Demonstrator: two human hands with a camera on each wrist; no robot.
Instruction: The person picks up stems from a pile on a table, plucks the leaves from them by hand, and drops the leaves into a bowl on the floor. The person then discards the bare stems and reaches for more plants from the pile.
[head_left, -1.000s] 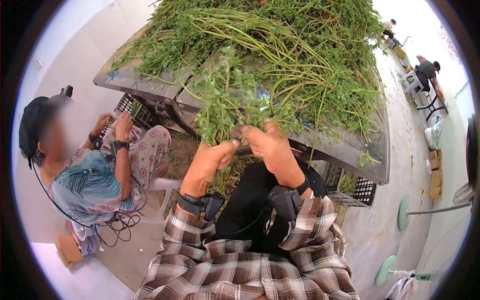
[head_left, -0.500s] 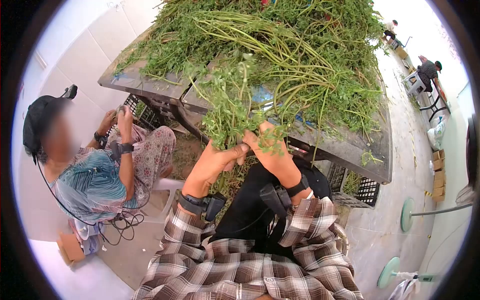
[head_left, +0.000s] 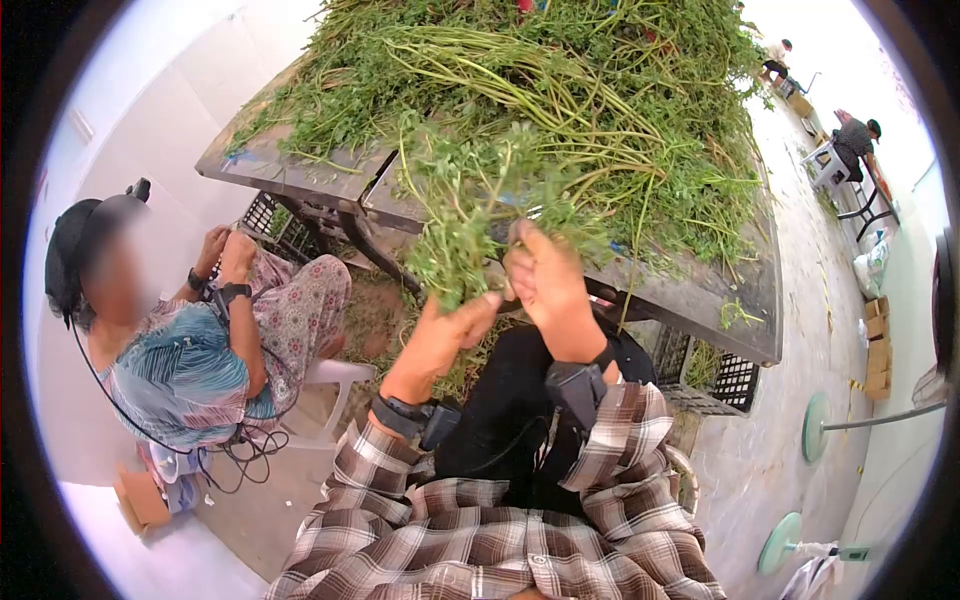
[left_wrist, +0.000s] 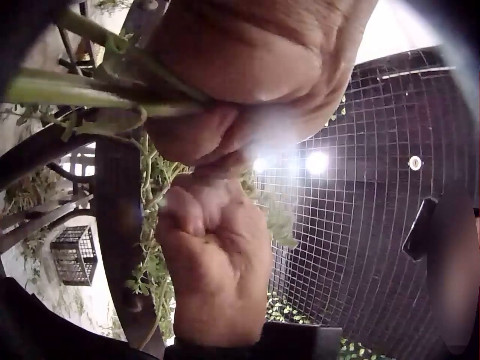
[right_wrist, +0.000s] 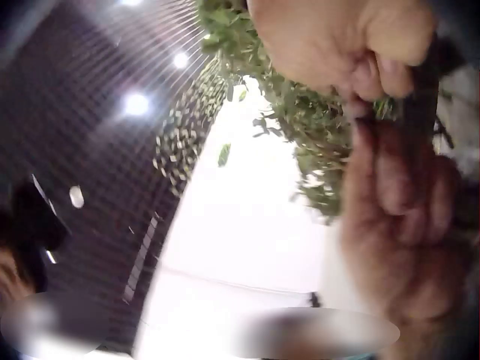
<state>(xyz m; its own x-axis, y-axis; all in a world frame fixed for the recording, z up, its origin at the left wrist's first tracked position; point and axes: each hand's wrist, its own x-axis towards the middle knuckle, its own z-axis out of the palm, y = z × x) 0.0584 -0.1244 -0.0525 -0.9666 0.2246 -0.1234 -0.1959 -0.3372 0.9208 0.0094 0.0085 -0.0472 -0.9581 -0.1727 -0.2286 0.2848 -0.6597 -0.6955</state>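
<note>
My left hand (head_left: 445,335) grips a bunch of green leafy stems (head_left: 450,240) upright before the table edge. Bare stem ends (left_wrist: 67,94) stick out of its fist in the left wrist view. Close beside it, my right hand (head_left: 548,285) has curled fingers, slightly blurred, with leafy sprigs (head_left: 570,232) at the fingertips. In the right wrist view, the fingers of both hands meet, and leaves (right_wrist: 386,109) show between them. The fingertips of the right hand are partly hidden. A large heap of the same greens (head_left: 600,110) covers the table beyond.
The dark table (head_left: 690,310) ends just past my hands. Black crates (head_left: 730,382) with greens stand beneath it. On the left, a seated person (head_left: 170,330) works near a crate. Cables (head_left: 255,445) hang there. Boxes (head_left: 877,345) and fans (head_left: 815,425) line the right side.
My right hand has shifted up and slightly away from my left hand. The leafy bunch in the left hand has tilted and moved a little.
</note>
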